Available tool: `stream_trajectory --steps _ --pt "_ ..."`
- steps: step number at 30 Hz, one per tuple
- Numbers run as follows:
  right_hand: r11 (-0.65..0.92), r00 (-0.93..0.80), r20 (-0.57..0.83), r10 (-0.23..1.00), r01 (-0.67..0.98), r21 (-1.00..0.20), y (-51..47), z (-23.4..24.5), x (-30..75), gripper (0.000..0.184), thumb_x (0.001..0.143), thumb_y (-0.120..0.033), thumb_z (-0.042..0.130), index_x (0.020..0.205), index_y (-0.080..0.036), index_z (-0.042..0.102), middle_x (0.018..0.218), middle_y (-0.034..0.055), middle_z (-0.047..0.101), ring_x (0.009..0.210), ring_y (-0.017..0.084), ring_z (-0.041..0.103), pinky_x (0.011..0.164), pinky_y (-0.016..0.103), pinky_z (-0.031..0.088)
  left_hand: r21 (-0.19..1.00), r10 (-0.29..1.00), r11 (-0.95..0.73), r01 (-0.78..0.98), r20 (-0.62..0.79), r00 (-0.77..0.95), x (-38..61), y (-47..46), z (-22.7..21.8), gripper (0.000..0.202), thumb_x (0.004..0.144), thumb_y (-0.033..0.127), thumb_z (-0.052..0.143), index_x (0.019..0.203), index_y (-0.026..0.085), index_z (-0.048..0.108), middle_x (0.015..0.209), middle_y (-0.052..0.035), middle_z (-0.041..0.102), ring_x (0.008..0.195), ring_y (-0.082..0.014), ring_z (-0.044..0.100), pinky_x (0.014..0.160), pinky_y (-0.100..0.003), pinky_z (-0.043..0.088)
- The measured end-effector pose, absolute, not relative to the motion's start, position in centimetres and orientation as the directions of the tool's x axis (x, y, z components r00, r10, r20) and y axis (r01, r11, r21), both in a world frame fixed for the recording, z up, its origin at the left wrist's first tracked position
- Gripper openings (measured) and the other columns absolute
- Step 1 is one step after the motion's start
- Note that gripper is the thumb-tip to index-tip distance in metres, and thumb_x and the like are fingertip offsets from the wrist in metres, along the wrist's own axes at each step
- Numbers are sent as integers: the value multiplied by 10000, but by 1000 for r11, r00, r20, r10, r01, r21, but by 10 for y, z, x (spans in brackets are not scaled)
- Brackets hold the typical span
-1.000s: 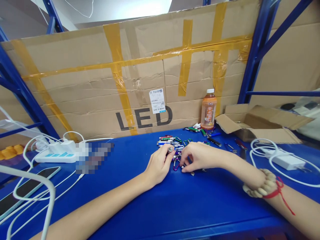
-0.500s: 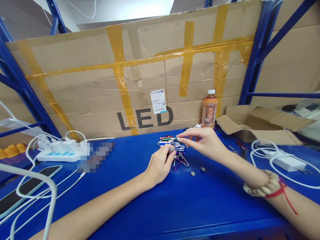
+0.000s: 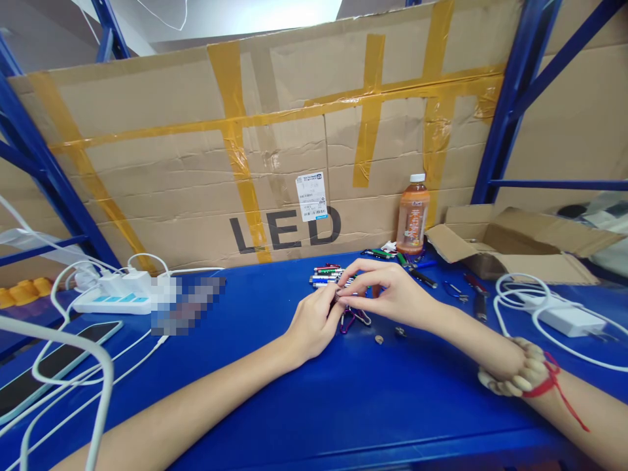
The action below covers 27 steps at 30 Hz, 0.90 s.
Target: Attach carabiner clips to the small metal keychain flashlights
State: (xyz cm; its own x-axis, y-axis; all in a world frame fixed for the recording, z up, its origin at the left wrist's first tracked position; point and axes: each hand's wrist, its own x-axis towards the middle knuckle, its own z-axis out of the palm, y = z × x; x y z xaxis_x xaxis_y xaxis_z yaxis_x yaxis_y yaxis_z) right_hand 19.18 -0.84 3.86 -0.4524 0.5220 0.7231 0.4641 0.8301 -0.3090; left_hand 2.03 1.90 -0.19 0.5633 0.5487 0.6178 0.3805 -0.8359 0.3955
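My left hand (image 3: pixel 314 322) is closed around a small round-ended metal tube (image 3: pixel 337 296), mostly hidden by the fingers. Bent over that end, my right hand (image 3: pixel 387 291) has its thumb and fingertips pinched together against it. Whatever lies between those fingertips is too small to make out. Just beyond both hands is a pile of small metal keychain flashlights (image 3: pixel 324 280), silver, blue, green and red. A purple carabiner (image 3: pixel 347 322) shows below my right fingers. Nearer me lie a small round silver disc (image 3: pixel 379 339) and a small dark metal piece (image 3: pixel 401 332).
An orange drink bottle (image 3: pixel 413 219) stands at the back, more flashlights (image 3: pixel 422 277) beside it. Rightward are an open cardboard box (image 3: pixel 534 265) and a white charger (image 3: pixel 564 314) with coiled cable. Leftward are a power strip (image 3: pixel 112 302), loose white cables and a phone (image 3: pixel 59 366).
My right hand has moved from the flashlight pile down and left to the tube end in my left hand. My left hand stays nearly in place.
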Motion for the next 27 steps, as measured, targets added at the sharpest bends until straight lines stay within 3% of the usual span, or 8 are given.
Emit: stream_trajectory --steps 4,8,10,13,16,19,27 --pt "793 -437 696 570 513 -328 -9 40 192 149 780 -291 616 808 -174 703 889 57 642 728 101 588 576 187 453 375 551 -833 406 622 557 20 20 -2 163 916 254 344 893 176 485 821 -40 607 732 -162 576 656 -255 434" --pt "657 -327 610 721 604 -452 -11 48 197 264 745 -398 631 725 -139 676 643 18 634 462 54 487 468 180 381 351 541 -838 418 643 542 20 19 -1 174 925 265 336 870 185 480 805 -28 594 720 -152 563 657 -249 426" --pt "592 -363 480 798 617 -519 -12 52 202 321 703 -454 653 675 -134 661 573 6 618 436 57 479 449 177 365 333 525 -846 417 655 543 20 18 -1 185 926 271 336 834 187 472 779 -21 582 696 -145 551 651 -245 421" --pt "521 -513 190 837 640 -565 -13 55 210 350 614 -475 714 730 -146 689 640 13 655 498 80 542 468 169 389 304 497 -862 406 664 558 20 17 -1 193 926 274 334 819 185 468 758 -20 574 678 -142 541 649 -243 418" --pt "457 -574 -25 819 677 -577 -13 53 213 369 540 -399 772 798 -142 712 665 21 664 525 90 562 474 158 410 289 475 -875 389 671 570 20 17 -1 190 924 271 336 834 183 477 769 -25 580 696 -142 547 667 -244 423" --pt "362 -572 -171 802 694 -622 -13 48 211 344 571 -319 750 852 -125 713 628 22 648 480 81 538 423 149 405 288 466 -880 377 674 573 19 16 -1 194 923 269 337 827 181 481 778 -30 587 706 -143 550 675 -246 427" --pt "272 -526 -144 838 632 -725 -15 43 203 216 591 -126 644 801 -123 694 657 19 647 469 57 518 368 116 407 259 452 -885 388 679 578 19 13 2 209 923 266 324 813 179 479 751 -29 584 670 -139 535 647 -246 424"
